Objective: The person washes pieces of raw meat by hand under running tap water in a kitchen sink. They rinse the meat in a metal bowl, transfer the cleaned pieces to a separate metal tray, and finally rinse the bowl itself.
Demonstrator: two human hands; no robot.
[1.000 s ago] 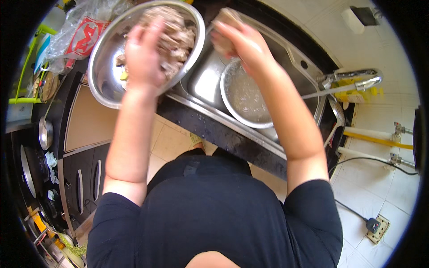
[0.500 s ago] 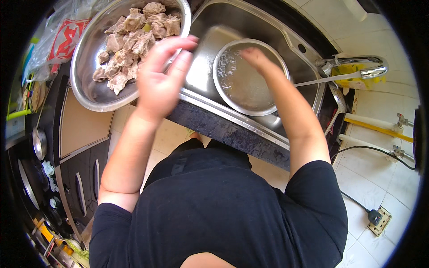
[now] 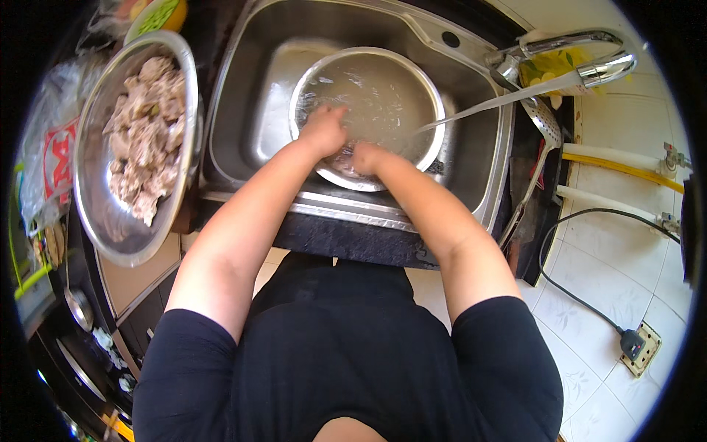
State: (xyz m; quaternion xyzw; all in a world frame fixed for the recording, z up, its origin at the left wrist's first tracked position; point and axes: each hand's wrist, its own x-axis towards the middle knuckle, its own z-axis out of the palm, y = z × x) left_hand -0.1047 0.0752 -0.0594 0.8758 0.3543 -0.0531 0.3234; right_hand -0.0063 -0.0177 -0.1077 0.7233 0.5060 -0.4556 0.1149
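A round metal basin (image 3: 379,51) of cloudy water stands in the steel sink (image 3: 247,88). My left hand (image 3: 324,131) dips into the water at the basin's left side, thumb and a finger apart, the other fingertips under the surface. Close beside it, near the front rim, my right hand (image 3: 368,158) is partly submerged and its fingers are hidden. Something pinkish shows under the water between the hands; I cannot make out what it is. From the faucet (image 3: 607,68), a stream of water (image 3: 501,99) runs into the basin's right side.
Left of the sink stands a large metal bowl (image 3: 82,184) of pale meat chunks (image 3: 151,132). Behind it is a bowl with green pieces (image 3: 158,16). A slotted skimmer (image 3: 543,127) lies right of the sink. A plastic bag (image 3: 51,140) sits at far left.
My left hand has moved from beside the meat bowl into the basin. My right hand has come nearer, toward the basin's front rim. The view has shifted.
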